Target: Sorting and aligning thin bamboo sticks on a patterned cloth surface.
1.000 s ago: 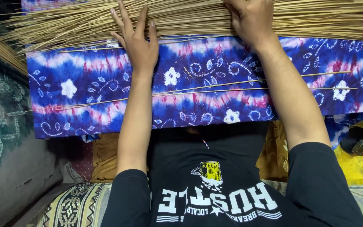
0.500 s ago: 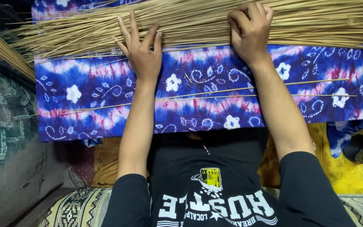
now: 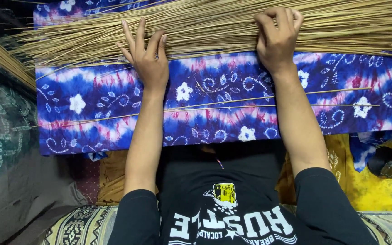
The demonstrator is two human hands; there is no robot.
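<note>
Blue tie-dye cloth (image 3: 214, 104) carries three separated sticks (image 3: 232, 103), while the stick pile (image 3: 214, 27) remains large under the flat, spread left hand (image 3: 147, 59) and the right hand (image 3: 275, 38), fingers curled into the sticks.

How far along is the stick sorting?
Done: three thin sticks lie apart on the blue patterned cloth. In hand: left hand flat, fingers spread on the bundle's near edge; right hand curled into the bundle of sticks. Left: most of the bundle.
</note>
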